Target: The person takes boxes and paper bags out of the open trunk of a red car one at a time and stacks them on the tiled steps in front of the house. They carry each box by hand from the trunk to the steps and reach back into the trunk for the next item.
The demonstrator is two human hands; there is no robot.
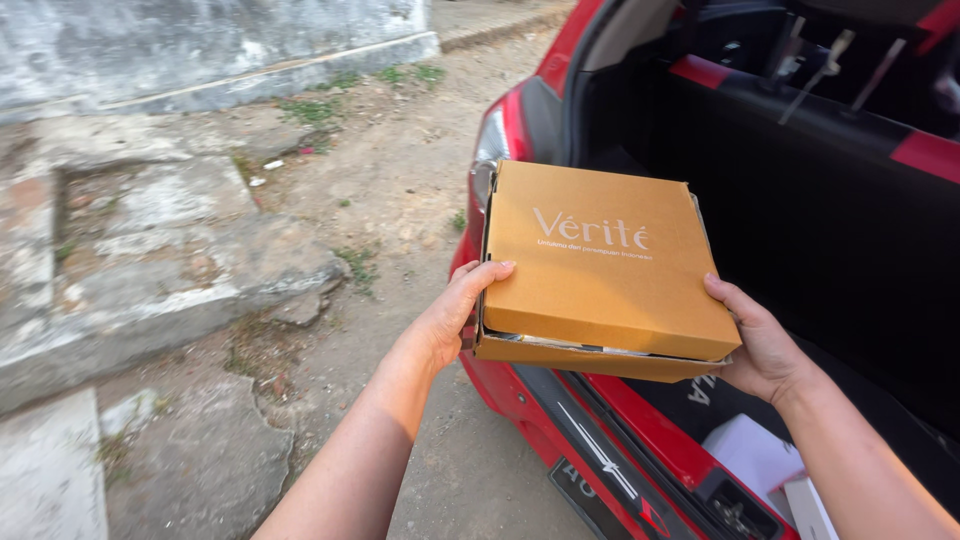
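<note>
head view: flat box held over open car boot

both arms outstretched; left hand (452,318) clasping the near-left edge of the tan cardboard box (605,270), right hand (762,350) gripping its right edge, held level above the red car (560,400) sill, beside cracked concrete paving (150,260).

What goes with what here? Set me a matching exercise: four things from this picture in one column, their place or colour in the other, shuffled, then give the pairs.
Things:
1. cardboard box
2. left hand
3. right hand
4. car

Descriptions:
A. red, boot open
B. on the box's left edge
C. tan, flat, held over the boot sill
D. under the box's right corner

Pairs: 1-C, 2-B, 3-D, 4-A
</note>
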